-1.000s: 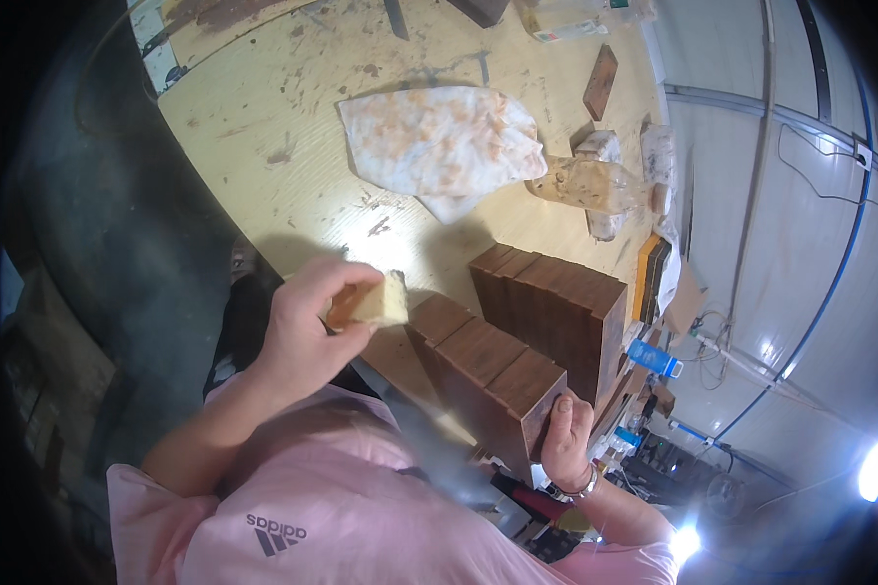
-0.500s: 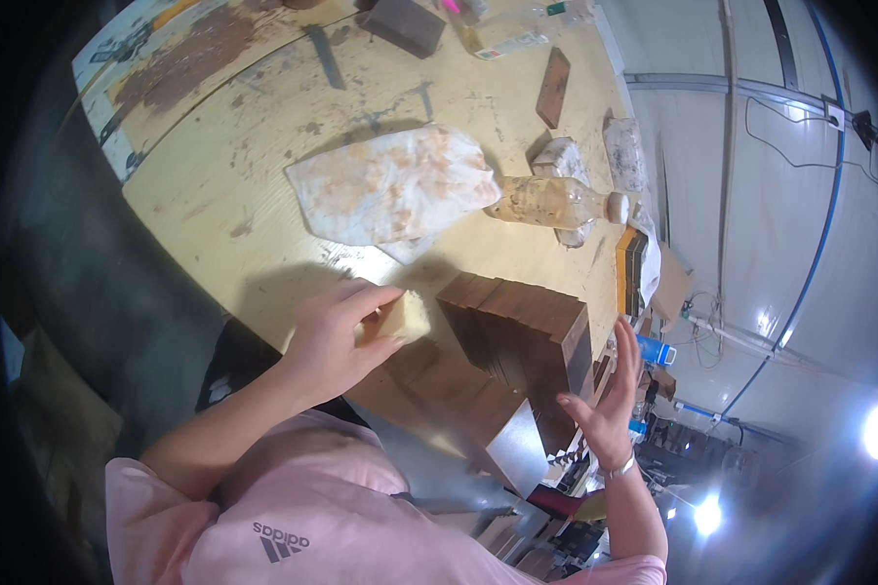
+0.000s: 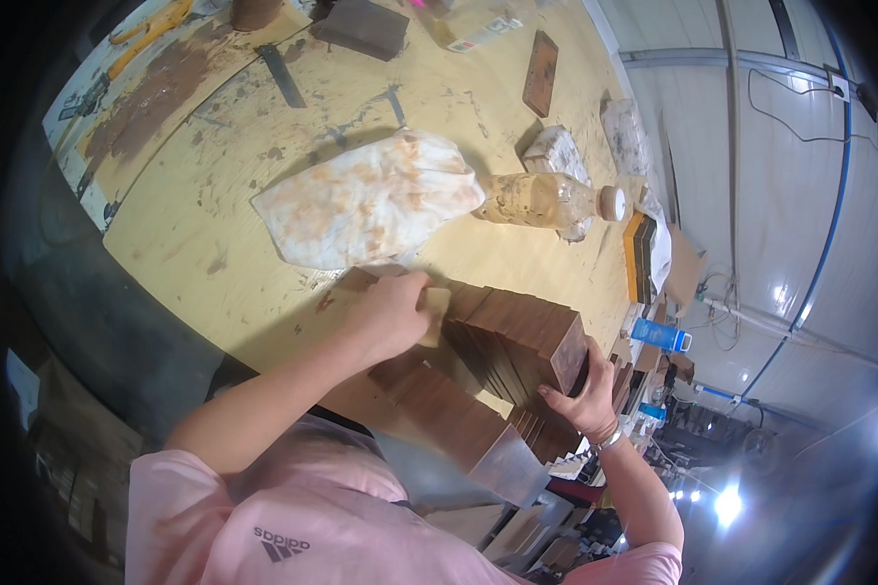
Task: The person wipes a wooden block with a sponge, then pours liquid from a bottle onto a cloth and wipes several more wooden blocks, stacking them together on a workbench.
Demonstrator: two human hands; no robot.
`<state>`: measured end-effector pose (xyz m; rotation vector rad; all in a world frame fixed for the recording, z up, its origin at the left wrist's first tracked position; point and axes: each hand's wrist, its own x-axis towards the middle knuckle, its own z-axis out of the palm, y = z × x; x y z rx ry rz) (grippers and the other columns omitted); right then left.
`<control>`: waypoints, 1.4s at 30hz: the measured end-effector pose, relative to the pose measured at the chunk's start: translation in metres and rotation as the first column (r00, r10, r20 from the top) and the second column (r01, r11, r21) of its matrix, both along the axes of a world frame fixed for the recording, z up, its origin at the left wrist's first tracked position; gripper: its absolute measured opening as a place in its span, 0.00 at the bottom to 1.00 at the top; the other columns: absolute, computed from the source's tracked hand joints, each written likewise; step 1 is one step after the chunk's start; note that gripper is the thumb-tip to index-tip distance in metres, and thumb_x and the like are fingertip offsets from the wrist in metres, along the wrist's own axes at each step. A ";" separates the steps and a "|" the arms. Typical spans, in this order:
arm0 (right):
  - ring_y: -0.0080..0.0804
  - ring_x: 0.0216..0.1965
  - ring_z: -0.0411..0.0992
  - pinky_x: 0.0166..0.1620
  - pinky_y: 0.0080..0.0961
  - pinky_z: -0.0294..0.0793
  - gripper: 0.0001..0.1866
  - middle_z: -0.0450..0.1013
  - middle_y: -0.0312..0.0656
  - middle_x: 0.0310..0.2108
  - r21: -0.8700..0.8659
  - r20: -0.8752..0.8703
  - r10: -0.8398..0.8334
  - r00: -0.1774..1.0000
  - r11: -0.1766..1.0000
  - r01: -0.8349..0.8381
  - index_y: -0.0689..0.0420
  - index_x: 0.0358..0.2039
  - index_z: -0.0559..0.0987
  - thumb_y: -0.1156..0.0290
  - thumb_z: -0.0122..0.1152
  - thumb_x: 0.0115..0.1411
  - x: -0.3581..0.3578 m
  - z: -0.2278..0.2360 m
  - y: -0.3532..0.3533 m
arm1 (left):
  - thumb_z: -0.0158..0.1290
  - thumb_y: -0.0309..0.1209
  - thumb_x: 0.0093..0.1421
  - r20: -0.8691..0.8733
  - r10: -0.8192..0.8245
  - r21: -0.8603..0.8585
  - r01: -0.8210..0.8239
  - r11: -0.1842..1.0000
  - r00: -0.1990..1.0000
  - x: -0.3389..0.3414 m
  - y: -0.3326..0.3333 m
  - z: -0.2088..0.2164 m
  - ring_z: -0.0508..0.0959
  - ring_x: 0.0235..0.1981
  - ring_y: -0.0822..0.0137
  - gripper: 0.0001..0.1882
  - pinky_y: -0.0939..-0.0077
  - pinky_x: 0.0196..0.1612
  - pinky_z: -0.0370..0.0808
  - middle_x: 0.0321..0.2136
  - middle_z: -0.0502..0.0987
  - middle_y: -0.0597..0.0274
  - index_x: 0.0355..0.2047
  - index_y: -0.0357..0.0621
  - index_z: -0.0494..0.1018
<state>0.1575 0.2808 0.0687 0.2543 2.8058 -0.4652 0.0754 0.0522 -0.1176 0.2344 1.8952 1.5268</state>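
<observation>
In the head view, the person's left hand (image 3: 395, 314) is closing its fingers around a yellow sponge (image 3: 436, 317), which is sitting right at the left end of the far stack of brown boards (image 3: 522, 322); whether the sponge is touching the wood cannot be told. The right hand (image 3: 587, 395) is spreading wide, thumb and fingers well apart, and is bracing against the right end of that same stack, while a watch (image 3: 610, 439) is circling its wrist. A near stack of brown boards (image 3: 444, 409) is lying closer to the person's body, showing a pale, shiny face at its right end. Beyond the left hand, a stained white cloth (image 3: 371, 200) is lying crumpled on the yellowish surface (image 3: 200, 219). A clear bottle (image 3: 532, 200) with a white cap is lying on its side just right of the cloth, and a whitish block (image 3: 554, 154) is resting partly behind it. Farther off, a flat brown piece of wood (image 3: 540, 73) and a dark block (image 3: 363, 27) are lying apart. A blue bottle (image 3: 659, 334) is showing near the right hand, past the far stack.
</observation>
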 end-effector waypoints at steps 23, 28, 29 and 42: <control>0.34 0.33 0.75 0.42 0.29 0.74 0.39 0.76 0.47 0.31 -0.077 -0.013 -0.059 0.998 0.995 0.058 0.68 0.44 0.72 0.59 0.73 0.33 0.000 -0.003 0.000 | 0.63 0.28 0.57 0.075 0.009 0.503 -0.045 0.863 0.997 0.007 0.007 0.083 0.81 0.34 0.73 0.19 0.78 0.36 0.78 0.35 0.81 0.56 0.47 0.35 0.74; 0.36 0.35 0.79 0.43 0.29 0.77 0.36 0.78 0.50 0.32 -0.081 -0.025 -0.022 0.999 0.997 0.020 0.67 0.45 0.74 0.60 0.75 0.37 0.001 -0.004 0.004 | 0.63 0.30 0.54 0.078 0.183 0.534 -0.196 0.823 0.980 0.002 0.014 0.079 0.84 0.29 0.59 0.17 0.69 0.34 0.79 0.29 0.82 0.48 0.41 0.35 0.75; 0.38 0.35 0.81 0.42 0.30 0.78 0.35 0.78 0.51 0.32 -0.056 -0.043 0.009 0.999 0.998 -0.011 0.66 0.46 0.74 0.60 0.76 0.38 0.001 -0.004 0.005 | 0.63 0.31 0.54 0.041 0.219 0.480 -0.211 0.851 0.975 0.001 0.014 0.070 0.84 0.29 0.57 0.17 0.69 0.34 0.80 0.29 0.82 0.48 0.41 0.36 0.75; 0.32 0.34 0.76 0.44 0.29 0.75 0.37 0.77 0.48 0.32 -0.058 0.020 -0.070 0.997 0.996 0.071 0.68 0.44 0.73 0.61 0.73 0.34 -0.003 0.001 -0.004 | 0.62 0.23 0.45 -0.696 0.284 0.356 -0.027 0.934 0.660 0.002 0.014 0.064 0.80 0.30 0.62 0.21 0.70 0.30 0.78 0.31 0.78 0.63 0.42 0.51 0.77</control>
